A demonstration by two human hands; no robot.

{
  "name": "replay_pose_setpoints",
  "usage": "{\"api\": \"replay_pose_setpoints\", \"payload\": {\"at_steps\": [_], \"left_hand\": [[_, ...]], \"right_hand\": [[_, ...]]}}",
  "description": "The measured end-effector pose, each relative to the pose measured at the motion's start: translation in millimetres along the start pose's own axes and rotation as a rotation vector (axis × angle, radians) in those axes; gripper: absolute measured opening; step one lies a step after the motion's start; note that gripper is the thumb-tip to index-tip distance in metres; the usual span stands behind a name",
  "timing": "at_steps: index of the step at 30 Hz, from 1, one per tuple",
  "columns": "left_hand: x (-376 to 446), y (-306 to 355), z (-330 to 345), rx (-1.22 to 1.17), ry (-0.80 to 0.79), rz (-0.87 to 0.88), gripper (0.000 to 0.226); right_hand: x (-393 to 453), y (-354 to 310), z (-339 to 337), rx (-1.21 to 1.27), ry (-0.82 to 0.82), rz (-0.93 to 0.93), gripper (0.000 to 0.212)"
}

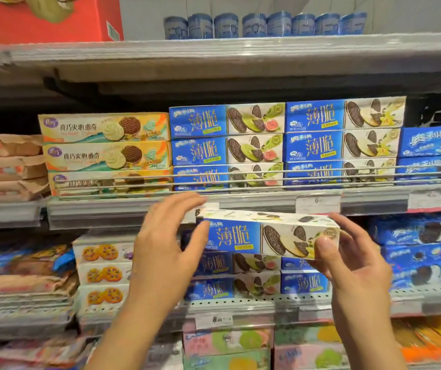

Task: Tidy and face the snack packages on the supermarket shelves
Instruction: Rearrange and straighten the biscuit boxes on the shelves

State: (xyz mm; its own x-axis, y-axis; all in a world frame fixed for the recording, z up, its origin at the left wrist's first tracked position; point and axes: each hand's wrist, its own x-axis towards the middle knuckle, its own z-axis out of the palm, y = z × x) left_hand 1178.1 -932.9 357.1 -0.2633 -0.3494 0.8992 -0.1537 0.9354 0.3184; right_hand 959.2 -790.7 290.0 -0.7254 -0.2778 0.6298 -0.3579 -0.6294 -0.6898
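We face grey metal supermarket shelves [240, 202] stacked with blue-and-white cardboard biscuit boxes [343, 144]. We hold one such long biscuit box [268, 235] level before the middle shelf edge: our right hand [353, 259] grips its right end, our left hand [167, 243], fingers spread, touches its left end.

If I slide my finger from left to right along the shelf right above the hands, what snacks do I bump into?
Brown packets → yellow cookie boxes → blue boxes with green cream cookies → blue boxes with white cream cookies → darker blue boxes at the right edge.
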Motion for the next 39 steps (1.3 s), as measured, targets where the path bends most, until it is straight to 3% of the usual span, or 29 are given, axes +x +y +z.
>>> {"api": "replay_pose_setpoints", "payload": {"at_steps": [3, 5, 10, 17, 20, 22, 26, 30, 35, 39], "left_hand": [[-42, -2, 17, -0.159, 0.085, -0.313, 0.030], [-61, 2, 32, -0.306, 0.054, -0.469, 0.037], [-94, 14, 71, -0.528, 0.062, -0.598, 0.040], [-128, 43, 132, -0.506, 0.021, -0.535, 0.060], [-122, 62, 156, -0.524, -0.010, -0.526, 0.066], [-114, 73, 169, -0.534, -0.043, -0.519, 0.066], [-99, 87, 193, -0.556, -0.089, -0.545, 0.061], [-78, 86, 199, -0.499, -0.096, -0.517, 0.055], [-59, 75, 204, -0.393, -0.107, -0.462, 0.054], [-57, 70, 206, -0.218, -0.203, -0.474, 0.063]], "right_hand": [[-5, 6, -7, -0.031, -0.007, 0.027, 0.051], [-7, 9, -14, -0.057, -0.015, 0.057, 0.056], [-9, 19, -43, -0.030, 0.027, 0.119, 0.063], [-3, 32, -113, -0.198, 0.164, 0.105, 0.057], [8, 31, -139, -0.367, 0.199, 0.024, 0.028], [17, 27, -151, -0.551, 0.226, -0.023, 0.019], [31, 23, -160, -0.670, 0.210, -0.048, 0.031], [45, 23, -158, -0.613, 0.125, -0.036, 0.043], [66, 29, -151, -0.615, 0.007, 0.018, 0.038], [71, 39, -146, -0.677, 0.044, 0.073, 0.040]]}}
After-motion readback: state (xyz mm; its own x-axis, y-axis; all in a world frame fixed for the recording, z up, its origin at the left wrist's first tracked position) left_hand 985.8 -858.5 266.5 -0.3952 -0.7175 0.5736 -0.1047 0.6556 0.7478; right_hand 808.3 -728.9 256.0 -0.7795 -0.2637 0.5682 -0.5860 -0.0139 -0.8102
